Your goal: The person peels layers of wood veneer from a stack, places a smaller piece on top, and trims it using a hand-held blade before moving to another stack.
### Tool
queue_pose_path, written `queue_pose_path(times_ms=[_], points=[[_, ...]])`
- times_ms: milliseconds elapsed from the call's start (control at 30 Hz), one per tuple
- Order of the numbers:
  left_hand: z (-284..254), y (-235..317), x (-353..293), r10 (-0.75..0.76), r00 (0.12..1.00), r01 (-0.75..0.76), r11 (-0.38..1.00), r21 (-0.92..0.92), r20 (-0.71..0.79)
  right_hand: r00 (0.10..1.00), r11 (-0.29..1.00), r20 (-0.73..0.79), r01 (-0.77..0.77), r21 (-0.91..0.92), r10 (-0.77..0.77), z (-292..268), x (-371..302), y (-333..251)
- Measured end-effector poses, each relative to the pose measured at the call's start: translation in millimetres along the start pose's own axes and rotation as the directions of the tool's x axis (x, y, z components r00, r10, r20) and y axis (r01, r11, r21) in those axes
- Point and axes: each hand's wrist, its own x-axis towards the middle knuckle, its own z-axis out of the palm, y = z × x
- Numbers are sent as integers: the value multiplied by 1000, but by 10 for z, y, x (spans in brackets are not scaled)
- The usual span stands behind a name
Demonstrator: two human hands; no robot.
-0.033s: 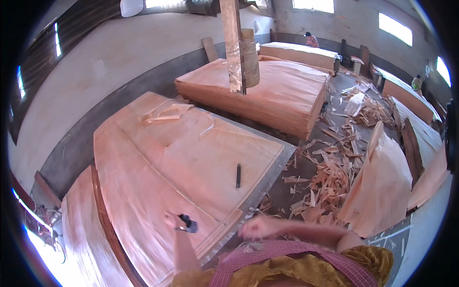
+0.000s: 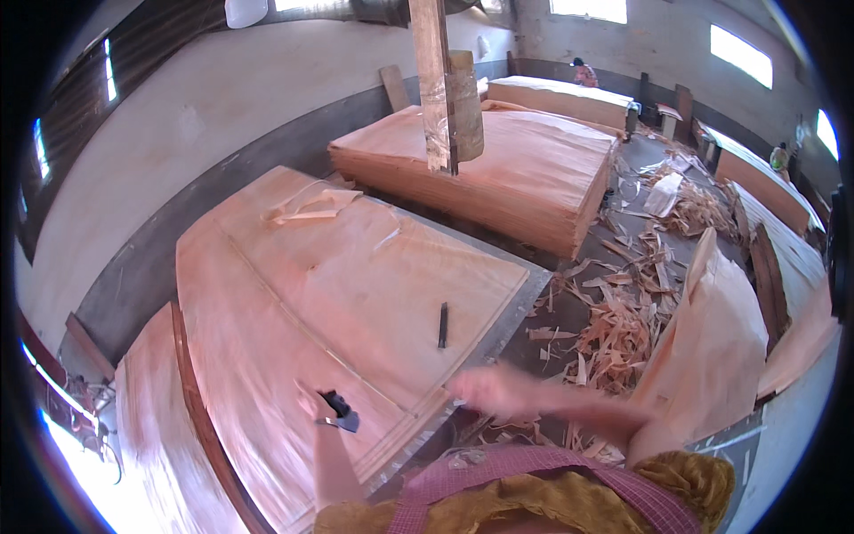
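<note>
A large pinkish veneer sheet (image 2: 356, 294) lies spread on a low stack in front of me. My left hand (image 2: 308, 402) is low over its near part, fingers apparently stretched out and slightly blurred. A black and grey object (image 2: 339, 410) sits against that wrist; I cannot tell how it is attached. At the sheet's near right edge is my right hand (image 2: 487, 390), smeared by motion, so its fingers and anything in them are unclear. A thin pale strip or seam (image 2: 294, 316) runs lengthwise across the sheet. Right of it rests a narrow black bar-shaped tool (image 2: 443, 326).
A torn veneer piece (image 2: 316, 207) lies at the sheet's far end. Behind stands a tall veneer stack (image 2: 471, 196), with a wooden post (image 2: 433, 98) hanging before it. Veneer scraps (image 2: 614, 329) litter the floor at right, beside a leaning sheet (image 2: 707, 329). Two people work far off.
My right hand has moved forward, away from my body, toward the sheet's near edge. My left hand has shifted slightly left and forward. The black tool stays put on the sheet.
</note>
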Motion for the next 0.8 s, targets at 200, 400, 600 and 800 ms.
queue_pose_path(times_ms=[200,400,600,800], points=[[610,706,-851,466,880,-243,607,756,-92,451,773,-642,496,-397,-619,-3520,1298,-1221],[59,94,-1351,476,874,-425,654,625,96,838,858,-194,513,-36,-509,-4431,2112,-1677],[-1323,-887,-1827,133,987,-76,878,473,-89,513,437,-646,850,292,-566,-4439,2375,-1488],[-2577,-1387,-2800,-83,962,191,886,423,-260,382,72,-869,922,380,-315,-4204,1966,-929]])
